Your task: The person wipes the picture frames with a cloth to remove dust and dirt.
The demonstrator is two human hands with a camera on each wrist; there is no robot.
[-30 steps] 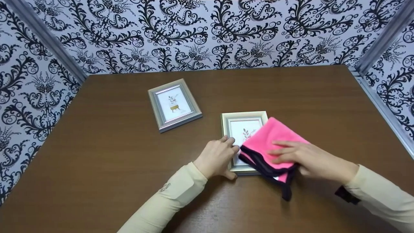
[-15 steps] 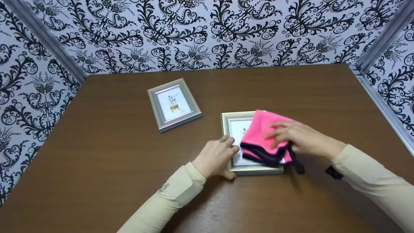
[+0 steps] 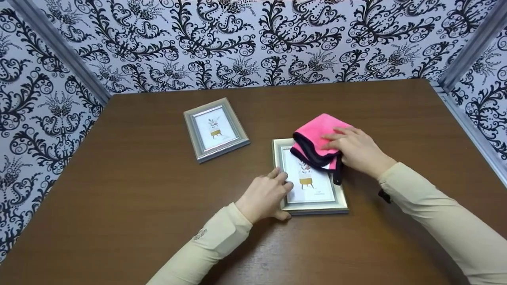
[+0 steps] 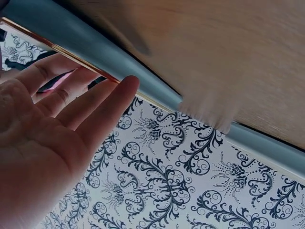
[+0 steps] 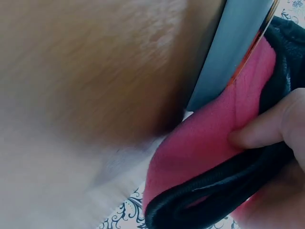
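Note:
A light-rimmed picture frame (image 3: 315, 206) lies face up, showing a plant in a yellow pot. My left hand (image 3: 264, 196) holds its left side, fingers over the rim and thumb at the near left corner. In the left wrist view, the fingertips rest along the frame's edge (image 4: 121, 59). My right hand (image 3: 358, 152) grips a folded pink cloth (image 3: 315, 128) with black trim, spread fingers on top. The right wrist view shows the thumb (image 5: 259, 131) pressing the cloth (image 5: 195, 129) from the side. The cloth covers the frame's far right part.
A second picture frame (image 3: 216, 124), silvery with a similar plant print, lies tilted to the left and farther back on the brown wooden table (image 3: 138, 178). Walls with black scroll-patterned paper (image 3: 253, 43) stand behind and at both sides of the table.
My right hand has slid the cloth away from me, from the frame's lower right to its far end, uncovering the print's lower part. The left hand stays in place.

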